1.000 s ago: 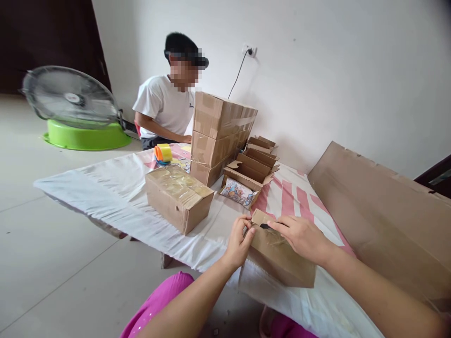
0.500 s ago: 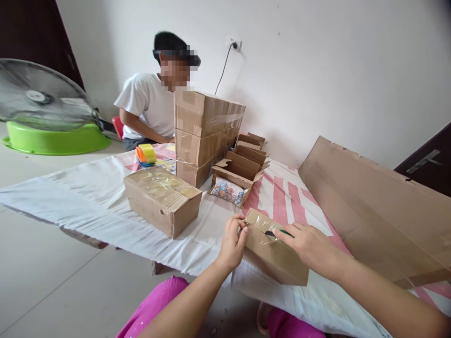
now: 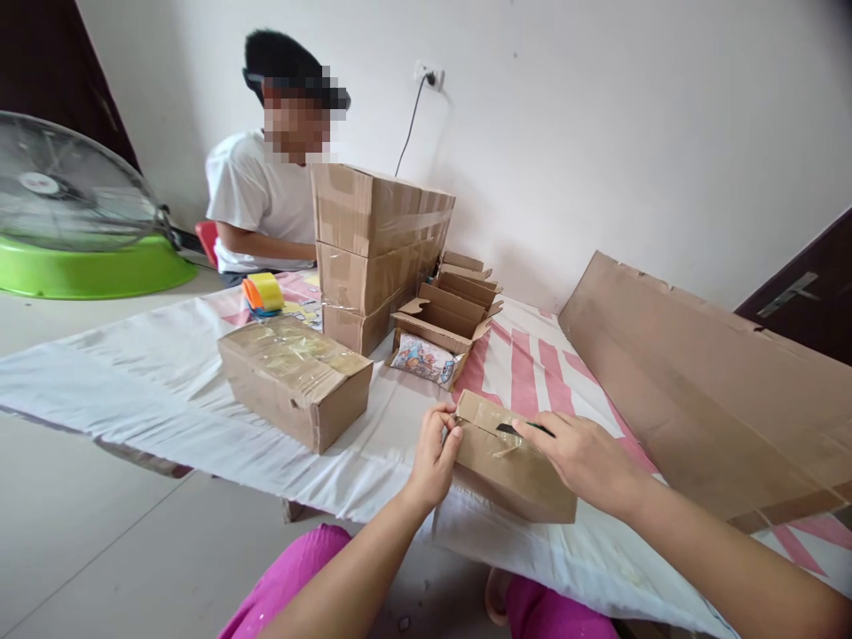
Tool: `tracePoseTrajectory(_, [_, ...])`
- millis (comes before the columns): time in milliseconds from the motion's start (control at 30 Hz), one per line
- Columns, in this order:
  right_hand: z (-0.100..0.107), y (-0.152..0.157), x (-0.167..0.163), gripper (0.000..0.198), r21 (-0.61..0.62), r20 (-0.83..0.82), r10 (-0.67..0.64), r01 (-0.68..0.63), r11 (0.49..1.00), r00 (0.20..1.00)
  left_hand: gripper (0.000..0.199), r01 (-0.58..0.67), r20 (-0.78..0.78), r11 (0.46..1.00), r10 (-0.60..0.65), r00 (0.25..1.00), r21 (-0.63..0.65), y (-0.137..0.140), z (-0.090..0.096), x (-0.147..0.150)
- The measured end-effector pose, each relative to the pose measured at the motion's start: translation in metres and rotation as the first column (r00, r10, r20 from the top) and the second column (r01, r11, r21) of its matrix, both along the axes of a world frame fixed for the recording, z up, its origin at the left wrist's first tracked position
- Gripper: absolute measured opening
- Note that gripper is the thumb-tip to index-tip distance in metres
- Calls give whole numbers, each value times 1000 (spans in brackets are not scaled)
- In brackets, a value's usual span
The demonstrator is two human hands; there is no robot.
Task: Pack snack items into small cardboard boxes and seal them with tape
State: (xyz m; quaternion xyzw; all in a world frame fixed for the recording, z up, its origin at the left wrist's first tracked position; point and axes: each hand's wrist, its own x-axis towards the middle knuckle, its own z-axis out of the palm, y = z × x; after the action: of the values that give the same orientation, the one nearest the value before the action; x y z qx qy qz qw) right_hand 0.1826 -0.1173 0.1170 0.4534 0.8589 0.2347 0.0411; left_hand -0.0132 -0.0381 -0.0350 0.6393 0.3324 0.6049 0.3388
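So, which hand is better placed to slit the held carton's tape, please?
Probably the right hand: it holds the black blade at the tape, while the left hand holds the end of the carton.

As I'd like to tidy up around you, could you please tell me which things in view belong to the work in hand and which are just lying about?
Belonging to the work:
- cardboard box, touched by the left hand
- dark-bladed tool, in the right hand
- taped box to the left, probably

Seemingly just lying about:
- fan
- green basin
- large cardboard piece
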Motion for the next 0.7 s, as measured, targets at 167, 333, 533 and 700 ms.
tracePoseTrajectory(167, [-6, 15, -5, 44, -48, 49, 89, -87, 995, 995, 20, -7, -48, 1000, 7, 999, 11, 0, 2, -2])
tracePoseTrajectory(333, [1, 6, -1, 43, -44, 133, 118, -113, 993, 984, 19, -39, -97, 999, 41, 994, 19, -2, 6, -3])
tracePoseTrajectory(533, [7, -11, 10, 46, -66, 163, 97, -88, 994, 982, 18, -66, -120, 998, 68, 990, 16, -4, 6, -2])
tracePoseTrajectory(700, [5, -19, 21, 51, -85, 179, 47, -33, 996, 983, 18, -57, -136, 998, 58, 989, 11, -4, 5, -2])
